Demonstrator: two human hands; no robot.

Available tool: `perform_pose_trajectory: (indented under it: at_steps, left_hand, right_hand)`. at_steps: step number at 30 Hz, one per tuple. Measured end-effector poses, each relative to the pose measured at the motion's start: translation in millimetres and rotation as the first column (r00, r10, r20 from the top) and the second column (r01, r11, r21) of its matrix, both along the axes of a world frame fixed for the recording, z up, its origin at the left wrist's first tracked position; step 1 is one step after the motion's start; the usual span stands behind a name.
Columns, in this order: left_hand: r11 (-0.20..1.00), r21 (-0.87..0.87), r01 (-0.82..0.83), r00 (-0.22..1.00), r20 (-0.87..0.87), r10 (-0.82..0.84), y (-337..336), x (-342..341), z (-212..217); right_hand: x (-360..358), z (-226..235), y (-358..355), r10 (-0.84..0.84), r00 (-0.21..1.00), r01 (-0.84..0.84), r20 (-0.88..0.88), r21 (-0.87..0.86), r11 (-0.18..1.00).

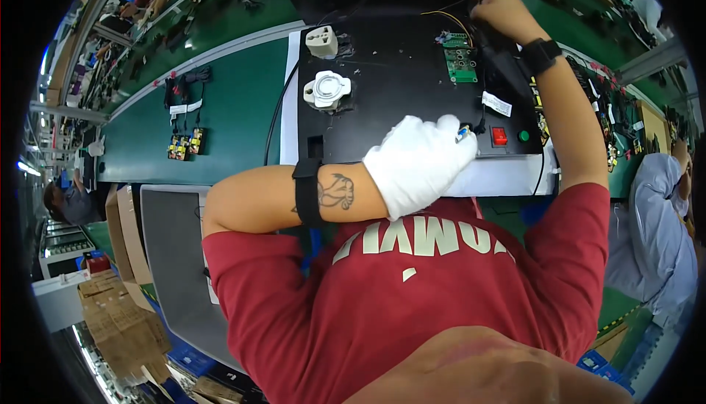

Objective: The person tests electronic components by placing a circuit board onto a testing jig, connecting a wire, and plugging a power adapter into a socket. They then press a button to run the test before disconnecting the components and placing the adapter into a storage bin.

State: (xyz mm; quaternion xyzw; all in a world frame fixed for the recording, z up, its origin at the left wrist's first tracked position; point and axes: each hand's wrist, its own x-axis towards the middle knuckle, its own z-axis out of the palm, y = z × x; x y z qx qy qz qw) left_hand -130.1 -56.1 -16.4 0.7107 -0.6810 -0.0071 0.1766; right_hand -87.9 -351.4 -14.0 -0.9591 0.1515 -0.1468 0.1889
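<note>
My left hand point(423, 165), in a white glove, is closed near the front edge of a black test panel point(390, 58). Between its fingertips shows a small electronic part point(463, 134) with blue and yellow on it; the glove hides most of it. A black cable with a white label point(497, 104) lies right beside that hand. Stretched to the panel's far right, my bare right hand point(504, 13) has its fingers bent together around something dark that I cannot make out. A green circuit board point(461, 62) with thin wires is mounted below and left of it.
A white socket point(321, 42) and a round white plug piece point(328, 91) sit on the panel's left. A red switch point(499, 136) and green button point(523, 136) are at its front right. Small boards point(187, 144) with cables lie on the green mat point(243, 88). Other people work nearby.
</note>
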Motion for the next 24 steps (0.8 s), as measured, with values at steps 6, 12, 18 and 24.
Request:
perform_pose_trajectory:
  at_steps: [6, 12, 18, 24]
  left_hand:
    - [0.978, -0.193, -0.085, 0.996, -0.046, 0.077, 27.5, 23.4, 13.3]
    - [0.95, -0.279, -0.141, 0.971, 0.147, 0.187, 65.2, 54.7, 41.3]
    - [0.896, -0.245, -0.371, 0.862, -0.449, 0.235, 84.8, 104.8, 34.0]
    - [0.865, -0.038, -0.501, 0.272, -0.955, 0.115, 93.5, 124.7, 11.2]
  right_hand:
    - [-56.6, 41.5, 4.8, -0.112, 0.868, -0.33, 0.484, 0.73, 0.599]
    - [-98.6, 61.5, 6.7, -0.034, 0.845, -0.438, 0.534, 0.726, 0.531]
    - [-110.3, 71.9, 46.3, 0.039, 0.706, -0.708, 0.707, 0.705, 0.043]
    - [-100.8, 73.2, 67.9, 0.274, 0.417, -0.616, 0.866, 0.491, -0.615]
